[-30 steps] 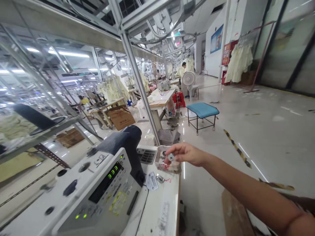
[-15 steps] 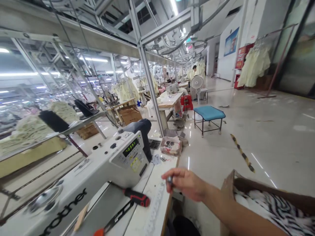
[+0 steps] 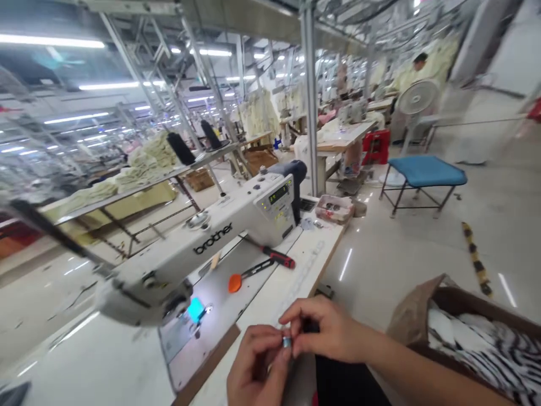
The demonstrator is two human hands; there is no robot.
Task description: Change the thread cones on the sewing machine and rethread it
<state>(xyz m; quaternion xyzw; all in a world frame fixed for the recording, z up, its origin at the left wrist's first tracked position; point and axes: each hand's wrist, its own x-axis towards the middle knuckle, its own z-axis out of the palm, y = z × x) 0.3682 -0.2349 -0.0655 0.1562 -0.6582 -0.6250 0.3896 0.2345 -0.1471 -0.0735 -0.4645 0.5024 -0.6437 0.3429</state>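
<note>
Low in the middle of the view, my left hand (image 3: 257, 366) pinches a small shiny metal bobbin (image 3: 287, 341) between thumb and fingertips. Facing it, my right hand (image 3: 325, 330) has its fingers curled and its thumb against the bobbin's other side. A dark patch shows within the right hand's curl; whether it is a held part I cannot tell. Both hands are over the front edge of the white sewing table (image 3: 302, 270). Behind them stands a white brother sewing machine (image 3: 236, 225), its needle area lit.
On the machine bed lie a red-and-black screwdriver (image 3: 276, 256) and an orange-ended tool (image 3: 235, 283). A small box of metal parts (image 3: 333, 208) sits at the table's far end. To the right are a carton of striped cloth (image 3: 477, 338) and a blue-topped stool (image 3: 426, 171).
My left hand has come into view and meets my right, which was alone with a dark round metal part. The view has turned left, showing the machine's needle end.
</note>
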